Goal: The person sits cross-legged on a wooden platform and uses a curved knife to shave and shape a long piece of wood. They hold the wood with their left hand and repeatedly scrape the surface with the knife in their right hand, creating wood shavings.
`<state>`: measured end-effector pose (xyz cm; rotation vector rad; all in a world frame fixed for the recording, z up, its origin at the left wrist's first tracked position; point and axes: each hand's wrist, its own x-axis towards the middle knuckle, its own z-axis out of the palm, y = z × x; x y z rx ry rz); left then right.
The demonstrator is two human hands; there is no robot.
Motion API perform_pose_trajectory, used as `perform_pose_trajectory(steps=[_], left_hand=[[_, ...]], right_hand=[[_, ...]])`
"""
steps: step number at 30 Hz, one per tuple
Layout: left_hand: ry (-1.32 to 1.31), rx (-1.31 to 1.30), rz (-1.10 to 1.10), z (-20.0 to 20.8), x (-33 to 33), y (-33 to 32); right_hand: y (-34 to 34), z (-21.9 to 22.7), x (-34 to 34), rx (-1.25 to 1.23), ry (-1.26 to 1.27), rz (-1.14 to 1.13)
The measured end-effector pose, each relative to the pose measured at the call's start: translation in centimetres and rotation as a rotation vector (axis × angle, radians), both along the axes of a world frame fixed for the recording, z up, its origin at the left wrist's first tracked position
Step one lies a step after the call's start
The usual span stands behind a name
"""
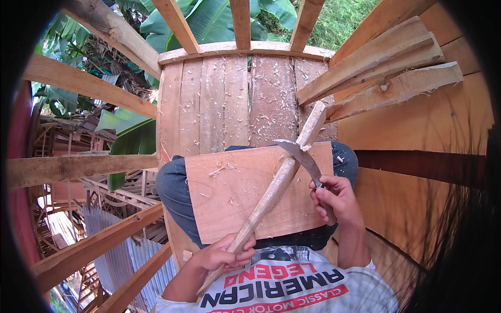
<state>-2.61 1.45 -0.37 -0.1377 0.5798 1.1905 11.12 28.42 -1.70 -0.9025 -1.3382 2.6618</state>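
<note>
My left hand (224, 254) is closed around the lower end of a long, roughly carved wooden stick (269, 197). The stick slants up and to the right across a flat wooden board (211, 190) resting on my lap. In my right hand (340, 199) is a curved knife (309, 163), its handle gripped by closed fingers. The hooked blade lies across the upper part of the stick, with a curl of wood beside it. Small wood shavings (219, 169) are scattered on the board.
Crossed legs in dark trousers (175, 195) support the board. More shavings cover the plank floor (211, 104) ahead. Rough timber pieces (396, 91) lean at the far right, beside a plank wall (412, 120). Wooden railing bars (83, 171) stand left and ahead, with banana leaves beyond.
</note>
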Motion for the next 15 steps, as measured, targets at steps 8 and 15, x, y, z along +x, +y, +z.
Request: perform_pose_trajectory(steps=[8,15], left_hand=[[0.014,0.01,0.0,-0.1,-0.1,-0.5],[0.019,-0.015,-0.032,-0.2,-0.1,-0.7]], right_hand=[[-1.1,0.3,0.3,-0.033,-0.012,0.252],[-1.5,0.1,0.4,-0.042,-0.019,0.253]])
